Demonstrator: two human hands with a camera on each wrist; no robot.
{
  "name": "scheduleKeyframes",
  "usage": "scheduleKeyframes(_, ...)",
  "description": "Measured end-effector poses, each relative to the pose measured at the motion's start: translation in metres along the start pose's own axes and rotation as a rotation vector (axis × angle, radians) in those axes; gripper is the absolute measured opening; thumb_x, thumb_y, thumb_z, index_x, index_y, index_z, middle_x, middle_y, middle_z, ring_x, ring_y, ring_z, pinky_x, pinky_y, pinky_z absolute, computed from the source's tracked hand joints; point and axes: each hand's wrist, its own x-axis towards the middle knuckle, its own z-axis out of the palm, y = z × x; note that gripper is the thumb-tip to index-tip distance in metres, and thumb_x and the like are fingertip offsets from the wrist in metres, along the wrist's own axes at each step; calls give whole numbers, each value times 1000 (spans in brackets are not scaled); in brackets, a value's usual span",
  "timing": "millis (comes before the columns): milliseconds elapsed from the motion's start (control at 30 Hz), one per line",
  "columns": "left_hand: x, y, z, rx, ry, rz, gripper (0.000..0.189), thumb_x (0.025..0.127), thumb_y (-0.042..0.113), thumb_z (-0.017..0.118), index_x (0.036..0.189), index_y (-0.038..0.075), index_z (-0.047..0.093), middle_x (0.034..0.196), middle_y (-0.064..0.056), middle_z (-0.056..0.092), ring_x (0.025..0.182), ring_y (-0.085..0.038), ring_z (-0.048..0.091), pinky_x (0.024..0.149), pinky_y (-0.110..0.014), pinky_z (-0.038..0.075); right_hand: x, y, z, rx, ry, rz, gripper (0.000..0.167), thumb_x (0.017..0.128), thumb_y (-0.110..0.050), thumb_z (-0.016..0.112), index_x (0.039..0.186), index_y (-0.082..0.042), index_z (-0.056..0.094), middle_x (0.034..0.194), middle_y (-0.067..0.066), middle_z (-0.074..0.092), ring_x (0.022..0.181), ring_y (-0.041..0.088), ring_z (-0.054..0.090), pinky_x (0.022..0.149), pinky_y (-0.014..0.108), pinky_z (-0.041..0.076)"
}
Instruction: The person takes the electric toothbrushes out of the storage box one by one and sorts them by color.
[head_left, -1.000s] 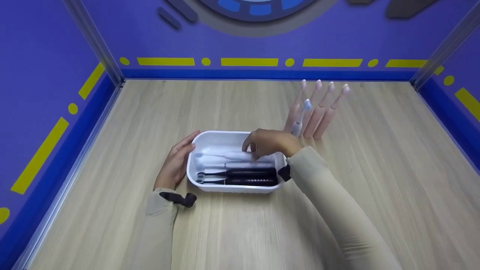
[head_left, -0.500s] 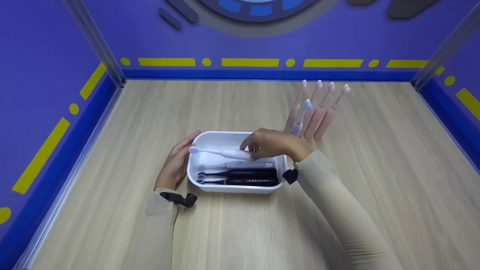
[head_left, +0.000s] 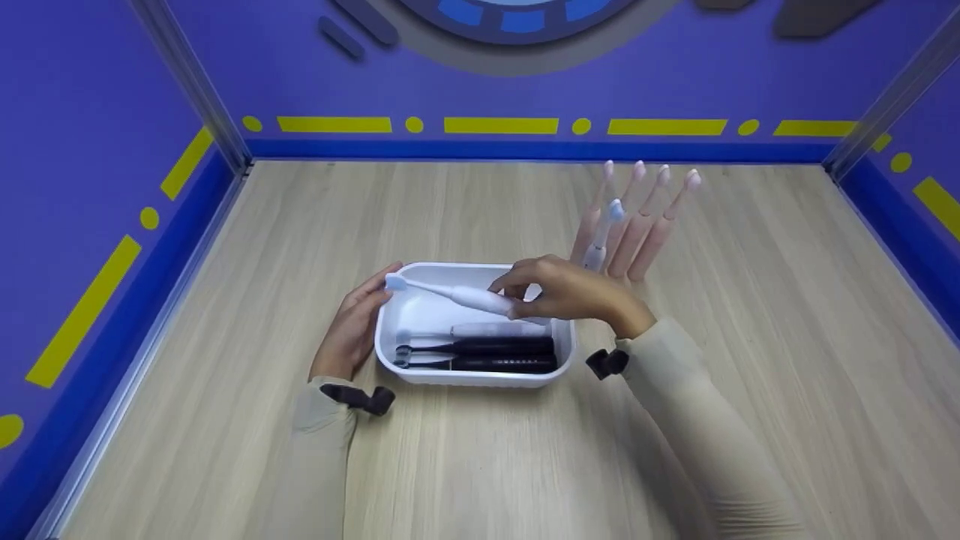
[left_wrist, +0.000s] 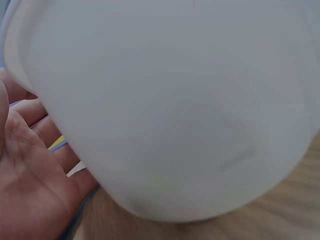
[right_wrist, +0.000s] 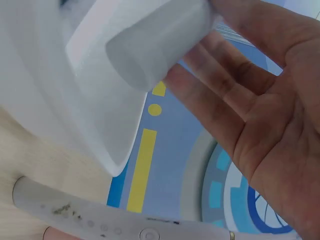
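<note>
My right hand [head_left: 566, 289] pinches the handle of a white electric toothbrush [head_left: 478, 299] between thumb and fingers. It is tilted above the white bin [head_left: 469, 379], its pale blue head up at the bin's left rim. The round butt of this handle shows in the right wrist view, near the bin wall. On the bin's left side, my left hand [head_left: 351, 334] holds the rim, thumb on the edge and fingers along the outer wall. Inside lie another white electric toothbrush [head_left: 491, 330] and two black electric toothbrushes [head_left: 502, 346], all with heads to the left.
Right of the bin, several pink electric toothbrushes [head_left: 652, 244] stand upright in a group. A white one [head_left: 595, 257] stands in front of them, close behind my right hand. Blue panels [head_left: 510, 97] bound the wooden table [head_left: 480, 457] at the back and sides.
My right hand has lifted the white toothbrush from the bin floor and shifted right; the brush's head end has risen to rim height. My left hand and the bin stay put.
</note>
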Motion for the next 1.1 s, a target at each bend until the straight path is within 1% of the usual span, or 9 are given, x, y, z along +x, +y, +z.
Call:
scheduleKeyframes(100, -1, 0, 0, 15, -2, 2, 49, 98, 3, 41, 147, 1, 36, 155, -9, 34, 143, -17, 29, 119, -32, 22, -6, 1, 0, 27, 34, -18, 33, 86, -8, 70, 118, -6, 67, 98, 7, 69, 92, 16, 65, 82, 34, 58)
scheduleKeyframes(233, -1, 1, 0, 28, -5, 4, 49, 98, 3, 41, 147, 3, 36, 155, -8, 33, 145, -18, 28, 119, -32, 22, -15, 0, -2, 77, 69, -20, 33, 87, -9, 69, 120, -7, 66, 101, 7, 68, 95, 16, 65, 82, 30, 58)
scheduleKeyframes(367, -1, 1, 0, 28, -5, -1, 50, 98, 3, 41, 147, 2, 35, 157, -8, 31, 145, -19, 27, 120, -34, 22, -23, 3, -2, 126, 109, -23, 33, 87, -11, 70, 120, -8, 67, 106, 7, 68, 97, 17, 65, 82, 32, 58)
scheduleKeyframes(467, 0, 1, 0, 31, 6, -4, 50, 98, 3, 42, 147, 2, 36, 157, -8, 31, 145, -19, 26, 120, -33, 22, -28, 5, -3, 134, 149, -36, 34, 87, -13, 70, 120, -7, 67, 108, 7, 69, 97, 16, 64, 82, 31, 58)
scheduleKeyframes(600, 1, 1, 1, 38, 24, -10, 49, 98, 4, 44, 146, 4, 39, 155, -7, 34, 144, -17, 28, 119, -32, 23, -34, 7, -4, 144, 205, -56, 35, 87, -14, 70, 121, -7, 66, 109, 7, 69, 97, 13, 62, 81, 29, 58)
scheduleKeyframes(667, 1, 0, 1, 44, 24, -10, 49, 98, 4, 43, 146, 3, 38, 155, -7, 34, 144, -17, 28, 119, -32, 23, -37, 8, -4, 161, 230, -66, 35, 87, -13, 70, 121, -6, 66, 110, 7, 69, 98, 12, 62, 81, 30, 58)
scheduleKeyframes(833, 0, -1, 0, 36, 21, 0, 49, 97, 3, 43, 146, 2, 37, 156, -8, 33, 144, -18, 28, 120, -32, 22, -44, 12, -3, 198, 307, -98, 33, 86, -8, 69, 119, -4, 66, 107, 9, 68, 98, 10, 63, 80, 30, 58)
scheduleKeyframes(967, -1, 0, 1, 29, 13, 3, 50, 97, 3, 42, 147, 2, 36, 156, -9, 32, 144, -19, 28, 119, -33, 23, -49, 17, -2, 202, 384, -135, 33, 85, -3, 69, 117, -2, 66, 104, 10, 68, 97, 9, 65, 77, 27, 59)
scheduleKeyframes(1100, -1, 1, 1, 30, 8, 0, 50, 98, 3, 42, 147, 2, 36, 156, -9, 32, 145, -19, 27, 119, -33, 23, -52, 22, 0, 221, 450, -165, 33, 83, 4, 69, 116, 0, 66, 102, 12, 68, 97, 8, 64, 77, 25, 58)
